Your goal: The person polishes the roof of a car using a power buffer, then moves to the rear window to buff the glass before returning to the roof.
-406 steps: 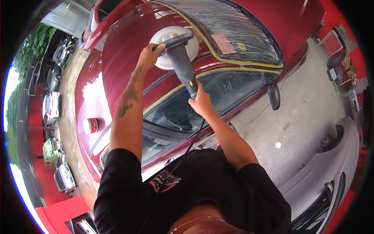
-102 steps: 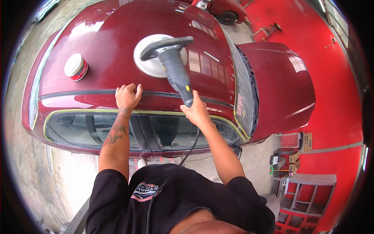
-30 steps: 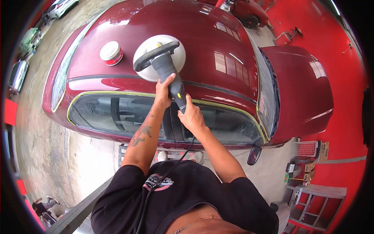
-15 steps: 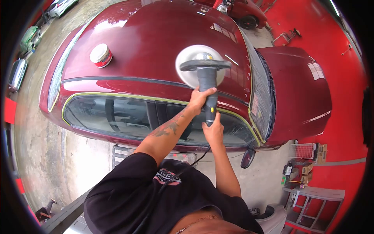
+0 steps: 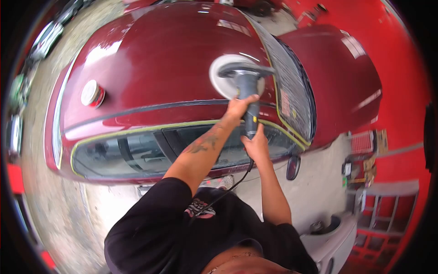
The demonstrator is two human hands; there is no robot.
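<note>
A dark grey car polisher (image 5: 247, 86) is in both my hands, over the maroon car's roof (image 5: 159, 59) near the windshield edge. My left hand (image 5: 239, 108) wraps the upper part of its body, below the head. Lower down, my right hand (image 5: 256, 142) grips the rear end, where a black cord (image 5: 237, 182) hangs toward my shirt. The white round pad (image 5: 222, 81) lies against the roof and looks blurred; the head and side handle partly hide it. A red tub with a white lid (image 5: 93, 94) stands on the roof at the left.
Yellow-green tape edges the side windows (image 5: 150, 150) and the film-covered windshield (image 5: 287, 86). The side mirror (image 5: 293, 167) sticks out near my right arm. A grey bumper-like part (image 5: 335, 235), a metal frame (image 5: 388, 205) and boxes (image 5: 367, 169) are at the lower right.
The view has turned and shifted, so the tub appears farther left and lower. Both hands keep their grip on the polisher, whose head now tilts slightly differently over the roof.
</note>
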